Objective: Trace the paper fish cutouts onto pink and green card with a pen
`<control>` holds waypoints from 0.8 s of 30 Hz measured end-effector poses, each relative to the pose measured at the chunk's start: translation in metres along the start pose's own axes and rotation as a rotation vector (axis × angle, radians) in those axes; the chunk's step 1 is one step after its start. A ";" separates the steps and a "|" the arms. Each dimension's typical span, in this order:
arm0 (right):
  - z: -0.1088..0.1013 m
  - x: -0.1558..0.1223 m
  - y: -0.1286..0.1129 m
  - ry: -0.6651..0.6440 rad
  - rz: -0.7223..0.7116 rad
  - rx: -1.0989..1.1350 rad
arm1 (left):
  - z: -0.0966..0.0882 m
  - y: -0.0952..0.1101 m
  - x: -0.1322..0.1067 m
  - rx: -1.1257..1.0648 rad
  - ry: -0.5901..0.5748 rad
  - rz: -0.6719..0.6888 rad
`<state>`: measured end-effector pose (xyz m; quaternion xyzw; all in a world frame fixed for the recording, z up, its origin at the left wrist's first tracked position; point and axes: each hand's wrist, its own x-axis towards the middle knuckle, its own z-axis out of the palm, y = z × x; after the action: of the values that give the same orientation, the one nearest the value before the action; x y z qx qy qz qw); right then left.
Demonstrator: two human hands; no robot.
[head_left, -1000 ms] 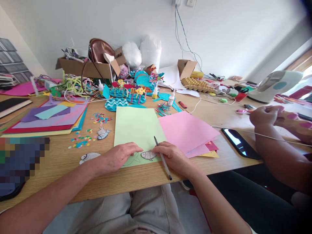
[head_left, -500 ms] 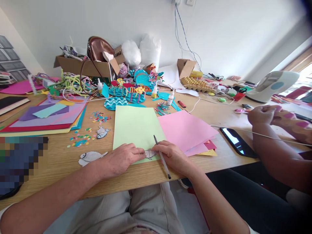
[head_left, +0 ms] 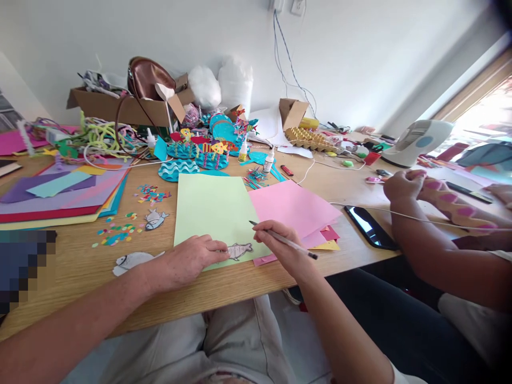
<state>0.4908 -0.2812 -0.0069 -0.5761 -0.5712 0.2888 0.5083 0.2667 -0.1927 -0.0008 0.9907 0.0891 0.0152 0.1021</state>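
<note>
My left hand (head_left: 196, 258) lies flat with its fingers stretched out, pressing a paper fish cut-out (head_left: 240, 250) onto a light green sheet (head_left: 212, 205) near the table's front edge. Part of the fish is hidden under the fingers. My right hand (head_left: 282, 242) is closed around a ballpoint pen (head_left: 294, 245) with a clear barrel. Its dark tip points up and left, above the sheet and apart from the fish. Left of the sheet are a second paper fish (head_left: 134, 261), partly behind my left forearm, and a smaller grey fish (head_left: 155, 219).
Pink sheets (head_left: 296, 208) lie right of the green one, then a phone (head_left: 370, 226). A co-worker's hand (head_left: 402, 186) is at the right. Confetti dots (head_left: 120, 232) and stacked coloured paper (head_left: 80, 205) lie left. Glue bottles (head_left: 269, 160) and blue crafts (head_left: 212, 157) stand behind.
My right hand has lifted off the fish's tail and turned the pen, whose tip now points left. My left hand stays on the fish. The view has shifted slightly right.
</note>
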 end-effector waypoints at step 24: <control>0.001 -0.009 -0.016 -0.205 0.090 -0.046 | 0.005 -0.010 -0.001 -0.160 0.007 0.000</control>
<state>0.4822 -0.2925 0.0047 -0.5800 -0.6002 0.3557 0.4205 0.2642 -0.1843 -0.0082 0.9793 0.0880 0.0259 0.1804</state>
